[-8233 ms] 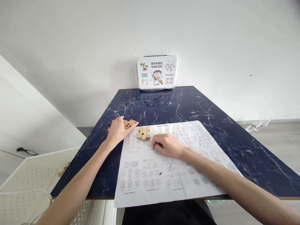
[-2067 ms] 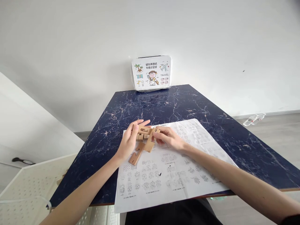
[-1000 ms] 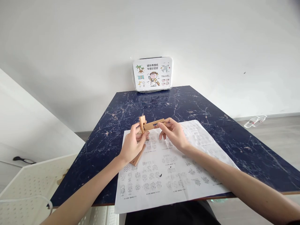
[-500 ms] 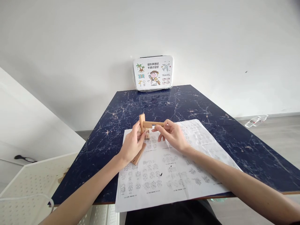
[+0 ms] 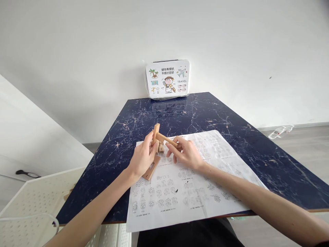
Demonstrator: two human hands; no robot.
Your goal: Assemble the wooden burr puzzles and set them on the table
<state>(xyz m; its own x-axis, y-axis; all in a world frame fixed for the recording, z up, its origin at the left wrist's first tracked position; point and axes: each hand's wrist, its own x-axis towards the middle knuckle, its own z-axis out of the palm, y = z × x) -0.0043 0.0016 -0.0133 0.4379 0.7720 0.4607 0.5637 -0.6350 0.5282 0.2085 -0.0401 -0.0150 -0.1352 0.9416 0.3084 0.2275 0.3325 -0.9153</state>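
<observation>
2 bare hands work above a dark blue, marble-patterned table (image 5: 205, 116), close to its near side. The left hand (image 5: 142, 156) is closed around an upright wooden piece (image 5: 155, 133), which leans slightly to the right at the top. A slanted wooden piece (image 5: 166, 139) meets it and runs down toward the right hand (image 5: 186, 152), whose thumb and fingers pinch its lower end. Just below the left hand, a flat wooden piece (image 5: 152, 168) with a cutout lies on a large white sheet (image 5: 195, 192) printed with rows of small diagrams. Between the hands, a small wooden block (image 5: 161, 148) sits on the sheet, with more wood partly hidden beside it. At the table's far edge, a white case (image 5: 168, 79) printed with a cartoon character, a plane and the word TRAVEL stands against a pale wall (image 5: 102, 44).
</observation>
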